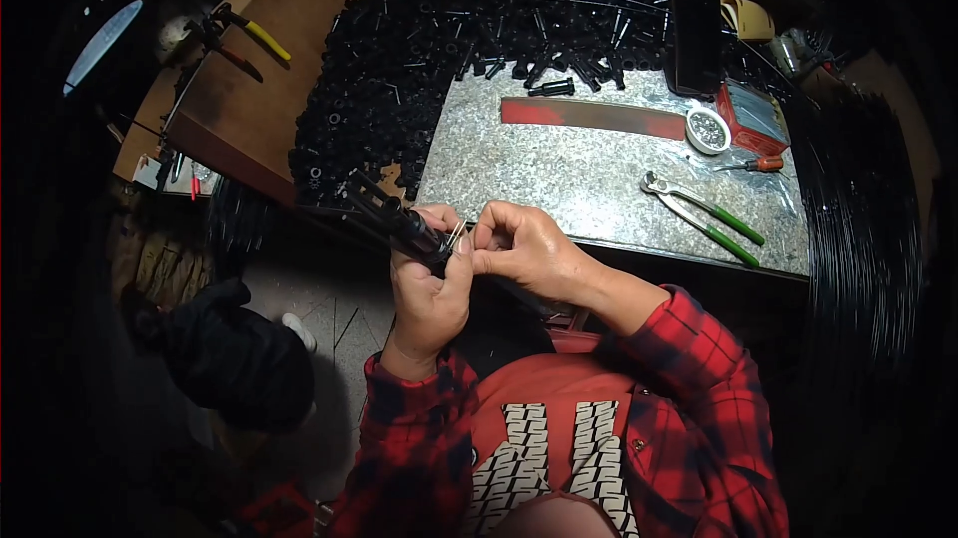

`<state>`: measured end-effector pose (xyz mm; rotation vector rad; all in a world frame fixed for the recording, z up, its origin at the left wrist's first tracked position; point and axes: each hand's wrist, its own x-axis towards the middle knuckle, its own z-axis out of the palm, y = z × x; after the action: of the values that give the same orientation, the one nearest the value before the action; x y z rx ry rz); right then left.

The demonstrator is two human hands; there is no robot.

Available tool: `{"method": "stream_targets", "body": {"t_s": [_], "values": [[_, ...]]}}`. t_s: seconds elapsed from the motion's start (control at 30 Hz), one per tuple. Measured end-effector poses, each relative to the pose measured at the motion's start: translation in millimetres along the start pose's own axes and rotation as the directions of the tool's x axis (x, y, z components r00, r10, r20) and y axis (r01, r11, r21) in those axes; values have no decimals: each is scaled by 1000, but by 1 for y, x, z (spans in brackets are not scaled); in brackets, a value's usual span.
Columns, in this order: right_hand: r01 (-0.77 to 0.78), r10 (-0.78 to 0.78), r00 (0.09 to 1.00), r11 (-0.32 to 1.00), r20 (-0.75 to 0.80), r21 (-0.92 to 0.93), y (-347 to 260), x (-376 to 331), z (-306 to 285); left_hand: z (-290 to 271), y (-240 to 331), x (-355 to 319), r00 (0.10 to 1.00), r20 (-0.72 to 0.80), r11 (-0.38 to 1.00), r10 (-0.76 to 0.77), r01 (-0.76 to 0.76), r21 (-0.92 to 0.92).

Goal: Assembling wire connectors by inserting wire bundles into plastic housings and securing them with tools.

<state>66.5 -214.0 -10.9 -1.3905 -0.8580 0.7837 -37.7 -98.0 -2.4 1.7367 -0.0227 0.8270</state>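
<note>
My left hand (431, 293) is closed around a black, tube-like plastic part (404, 224) with long prongs, held tilted just off the near edge of the worktop. Thin, shiny wires (456, 235) stick up beside my left thumb. Right against them is my right hand (524, 249), its thumb and forefinger pinched together. Whatever lies between those fingertips is too small or hidden to make out. Beyond both hands, the speckled grey worktop (489, 169) carries a large heap of similar black plastic parts (399, 69).
Green-handled pincers (709, 219) lie at the right, near a white bowl of small metal bits (708, 130), an orange-handled screwdriver (766, 165) and a red box (753, 119). A reddish flat strip (589, 117) crosses the worktop. Black rods (863, 239) hang at the right edge.
</note>
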Motion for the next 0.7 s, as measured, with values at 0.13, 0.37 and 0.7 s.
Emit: {"method": "stream_targets", "body": {"t_s": [0.13,0.37,0.7], "values": [[-4,6,999,998,-41,57,6,-7,-2,10,-4,-1,998,-59,1000,-4,5,9],[-49,-17,965,968,-260,-247,-24,-63,-61,2,-4,7,994,-93,993,-61,70,94],[-111,-468,788,531,-400,-840,-8,-140,-146,26,-26,2,996,11,892,-89,85,-444]]}}
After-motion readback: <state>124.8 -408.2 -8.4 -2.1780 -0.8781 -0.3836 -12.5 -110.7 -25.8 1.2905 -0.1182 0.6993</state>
